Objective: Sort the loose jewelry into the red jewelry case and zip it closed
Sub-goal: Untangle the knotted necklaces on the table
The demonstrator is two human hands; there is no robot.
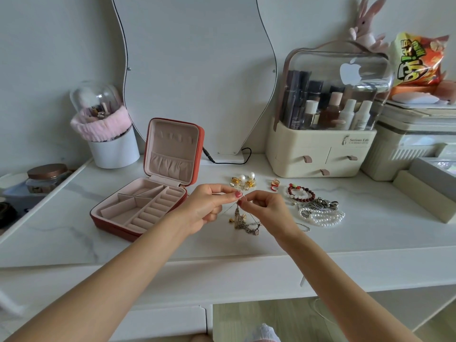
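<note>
Both forearms reach in from the near edge, and I see my left hand (206, 208) and right hand (266, 208) meeting fingertip to fingertip, each pinching a thin chain necklace (238, 214) between thumb and forefinger. Its pendants hang just below the pinch onto the white tabletop (370, 233). Left of the left hand, the red jewelry case (145, 193) lies open, lid upright. Right of the right hand lie a pearl strand (323, 217), a red bead bracelet (301, 193) and rings (275, 185); beyond the fingertips, pearl earrings (244, 180).
</note>
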